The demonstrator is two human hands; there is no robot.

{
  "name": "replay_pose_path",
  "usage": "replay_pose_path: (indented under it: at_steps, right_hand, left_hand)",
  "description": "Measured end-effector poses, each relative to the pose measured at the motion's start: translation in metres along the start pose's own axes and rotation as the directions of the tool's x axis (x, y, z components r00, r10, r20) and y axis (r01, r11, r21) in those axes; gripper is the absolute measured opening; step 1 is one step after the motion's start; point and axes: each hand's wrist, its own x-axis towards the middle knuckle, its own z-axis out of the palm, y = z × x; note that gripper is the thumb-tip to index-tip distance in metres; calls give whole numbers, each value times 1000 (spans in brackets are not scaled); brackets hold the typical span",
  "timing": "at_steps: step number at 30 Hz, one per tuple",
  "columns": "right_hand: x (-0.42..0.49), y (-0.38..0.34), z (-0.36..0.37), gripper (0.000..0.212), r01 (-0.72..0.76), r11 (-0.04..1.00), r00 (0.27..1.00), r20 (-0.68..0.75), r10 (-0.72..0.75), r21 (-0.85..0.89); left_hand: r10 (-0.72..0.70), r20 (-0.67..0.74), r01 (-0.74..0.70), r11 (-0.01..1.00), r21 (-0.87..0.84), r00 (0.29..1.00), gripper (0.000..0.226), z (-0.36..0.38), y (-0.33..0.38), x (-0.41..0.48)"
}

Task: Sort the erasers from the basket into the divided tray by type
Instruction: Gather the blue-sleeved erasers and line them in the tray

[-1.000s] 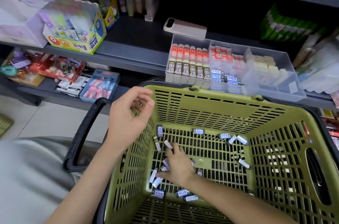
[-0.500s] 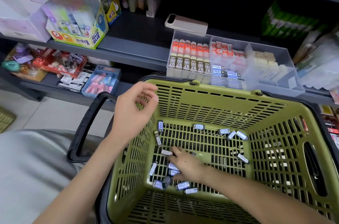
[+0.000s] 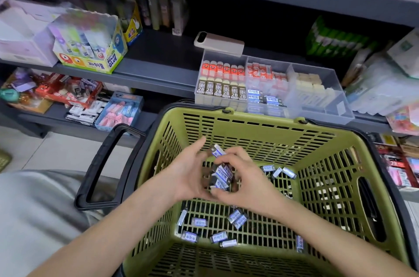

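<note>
erasers [image 3: 221, 173] held between both hands over the basket [image 3: 256, 136]

i see the left hand [image 3: 188, 172] cupping a blue-labelled stack, the right hand [image 3: 246, 179] pinching it from the other side. more lie loose on the basket floor; the divided tray [image 3: 337, 109] sits on the shelf [image 3: 158, 59] behind.

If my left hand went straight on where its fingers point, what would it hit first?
Probably the green basket's far wall: the left hand, cupping erasers, points forward. If it rides above the rim, the divided tray instead; depth is unclear.
</note>
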Motion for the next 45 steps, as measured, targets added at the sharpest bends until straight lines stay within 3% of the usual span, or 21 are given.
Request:
replay_pose_path:
  at_steps: [3, 5, 8, 10, 12, 14, 18, 23, 27, 31, 33, 35, 38, 40, 43, 45]
  right_hand:
    - [-1, -21, -16, 67, 96, 980, 989, 125, -75, -177]
    - [-3, -26, -26, 69, 116, 982, 988, 115, -100, -148]
    - [-4, -7, -36, 32, 35, 982, 989, -149, -8, 183]
    - [-4, 25, -34, 22, -71, 997, 974, -214, 69, -3]
    - [-9, 66, -21, 26, -173, 919, 982, 4, 187, -354]
    - [-18, 100, 0, 36, -144, 844, 940, 196, 280, -518]
    - [-17, 129, 29, 42, -50, 836, 891, 354, 285, -546]
    - [-7, 140, 34, 26, -63, 826, 891, 342, 300, -560]
    - [-10, 126, 27, 23, -181, 865, 931, 203, 305, -469]
    - [-9, 76, -10, 45, -182, 939, 965, 132, 228, -293]
    - [-6, 47, -39, 34, -108, 952, 990, 53, 128, -287]
    - [-3, 17, -73, 20, -127, 970, 990, -90, 110, -206]
    - [8, -11, -120, 21, -156, 980, 923, -336, 189, 121]
    - [23, -15, -144, 21, -115, 965, 846, -486, 220, 237]
    - [53, -6, -160, 23, -169, 960, 728, -628, 276, 225]
    - [70, 7, -157, 24, -307, 949, 677, -683, 274, 75]
  left_hand:
    - [-62, 64, 67, 994, -90, 996, 61, 7, -7, 2]
    - [-44, 91, 53, 993, -103, 995, 56, 6, -7, 2]
    - [7, 97, 12, 981, -192, 995, 36, 3, -5, 0]
    - [49, 53, -36, 974, -225, 997, 27, 1, -3, 0]
    - [84, 22, -76, 967, -244, 996, 24, 2, 0, -1]
    - [112, -7, -110, 960, -257, 994, 27, 2, 4, -2]
    - [133, -30, -136, 945, -296, 991, 32, 2, 8, -4]
    - [137, -17, -136, 947, -291, 990, 34, 1, 8, -6]
    - [168, 6, -162, 957, -241, 986, 30, 1, 8, -8]
    - [254, 84, -235, 954, -185, 964, 28, 6, 18, -15]
    - [314, 111, -296, 943, -153, 943, 28, 12, 28, -20]
    - [379, 137, -364, 923, -127, 915, 28, 20, 40, -24]
    - [456, 155, -437, 888, -140, 876, 32, 35, 59, -28]
    - [487, 171, -455, 869, -194, 856, 39, 45, 71, -27]
    - [505, 186, -457, 854, -249, 843, 53, 58, 85, -23]
    - [508, 171, -457, 849, -265, 844, 61, 65, 91, -18]
